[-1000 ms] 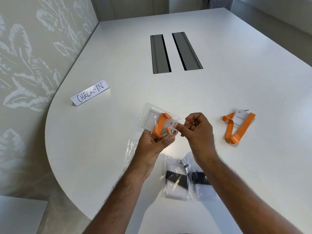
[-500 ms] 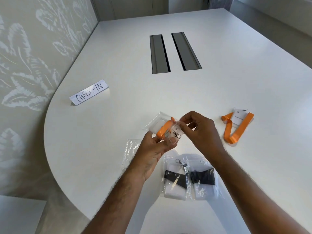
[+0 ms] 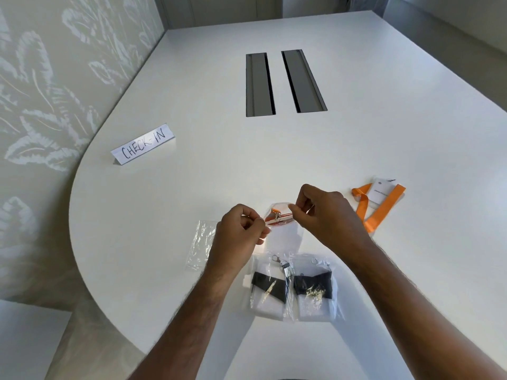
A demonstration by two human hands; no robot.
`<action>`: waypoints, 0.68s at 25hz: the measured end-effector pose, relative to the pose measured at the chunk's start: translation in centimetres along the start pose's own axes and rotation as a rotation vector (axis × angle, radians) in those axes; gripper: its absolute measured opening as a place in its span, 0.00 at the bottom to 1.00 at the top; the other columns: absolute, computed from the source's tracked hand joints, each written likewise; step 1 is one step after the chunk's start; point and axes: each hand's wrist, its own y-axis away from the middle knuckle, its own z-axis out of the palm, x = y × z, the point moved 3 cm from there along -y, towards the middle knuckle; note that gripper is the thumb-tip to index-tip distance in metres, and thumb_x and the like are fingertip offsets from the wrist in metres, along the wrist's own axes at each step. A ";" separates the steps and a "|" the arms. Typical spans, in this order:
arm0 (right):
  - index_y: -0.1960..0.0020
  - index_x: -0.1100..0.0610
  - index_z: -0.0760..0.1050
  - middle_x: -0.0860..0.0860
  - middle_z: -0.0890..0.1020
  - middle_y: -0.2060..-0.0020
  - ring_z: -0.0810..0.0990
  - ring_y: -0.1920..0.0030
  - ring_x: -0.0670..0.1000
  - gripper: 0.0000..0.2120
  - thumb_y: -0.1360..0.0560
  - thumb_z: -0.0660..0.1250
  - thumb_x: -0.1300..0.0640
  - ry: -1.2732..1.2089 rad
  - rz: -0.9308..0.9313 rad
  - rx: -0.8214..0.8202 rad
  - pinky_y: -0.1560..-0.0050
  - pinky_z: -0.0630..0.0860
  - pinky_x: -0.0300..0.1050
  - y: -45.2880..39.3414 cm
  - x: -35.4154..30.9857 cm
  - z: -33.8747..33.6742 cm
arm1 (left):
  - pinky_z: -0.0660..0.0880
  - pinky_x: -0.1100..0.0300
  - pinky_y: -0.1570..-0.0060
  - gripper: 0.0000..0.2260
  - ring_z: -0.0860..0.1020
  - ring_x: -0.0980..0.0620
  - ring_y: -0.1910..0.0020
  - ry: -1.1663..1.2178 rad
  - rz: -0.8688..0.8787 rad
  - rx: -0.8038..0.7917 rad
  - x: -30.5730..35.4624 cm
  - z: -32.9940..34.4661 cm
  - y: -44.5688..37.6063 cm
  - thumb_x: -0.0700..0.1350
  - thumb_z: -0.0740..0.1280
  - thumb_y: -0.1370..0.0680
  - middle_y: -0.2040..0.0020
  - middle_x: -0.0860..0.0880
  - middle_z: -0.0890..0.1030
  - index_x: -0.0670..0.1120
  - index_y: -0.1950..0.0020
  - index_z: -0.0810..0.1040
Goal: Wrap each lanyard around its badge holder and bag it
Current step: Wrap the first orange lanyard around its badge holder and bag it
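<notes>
Change logged: I have turned the clear bag (image 3: pixel 278 224) from flat-facing to mouth-up, edge-on. My left hand (image 3: pixel 241 231) has shifted from cradling it below to pinching its left rim; my right hand (image 3: pixel 326 215) now pinches the right rim. The orange lanyard (image 3: pixel 277 218) sits deeper inside.

Left hand (image 3: pixel 241 231) covers right edge of empty clear bag (image 3: pixel 201 242) and left end of held bag (image 3: pixel 278 219). Right hand (image 3: pixel 326 215) hides that bag's right end. Badge holder inside seen edge-on, mostly hidden; only sliver of orange lanyard (image 3: pixel 277 221) and metal clip visible. Print on loose badge holder (image 3: pixel 382 192) too small to read. Contents of 2 bagged sets (image 3: pixel 293 289) blurred by plastic glare. Both forearms cut off by bottom edge. Table (image 3: pixel 356 133) cut off at right.
</notes>
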 end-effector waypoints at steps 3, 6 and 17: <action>0.57 0.49 0.74 0.45 0.84 0.65 0.82 0.65 0.47 0.10 0.19 0.71 0.49 -0.069 0.009 -0.055 0.68 0.75 0.43 -0.2 1.1 -1.2 | 0.86 0.47 0.57 0.02 0.87 0.54 0.64 -0.080 0.038 0.050 1.8 0.7 0.1 0.44 0.67 0.26 0.63 0.53 0.88 0.48 0.55 0.80; 0.60 0.50 0.73 0.47 0.80 0.69 0.79 0.67 0.48 0.12 0.21 0.72 0.51 -0.129 -0.012 -0.065 0.64 0.77 0.50 -0.1 2.5 -2.4 | 0.86 0.45 0.56 0.04 0.86 0.52 0.67 -0.105 0.026 0.042 3.0 1.3 -0.1 0.44 0.67 0.26 0.65 0.51 0.87 0.47 0.56 0.81; 0.50 0.57 0.77 0.51 0.90 0.50 0.89 0.46 0.52 0.08 0.20 0.76 0.55 -0.707 -0.021 -0.313 0.45 0.82 0.51 1.3 8.5 -5.0 | 0.82 0.52 0.52 0.06 0.85 0.52 0.55 -0.128 0.000 0.018 5.3 5.3 0.7 0.51 0.69 0.24 0.56 0.54 0.87 0.52 0.55 0.83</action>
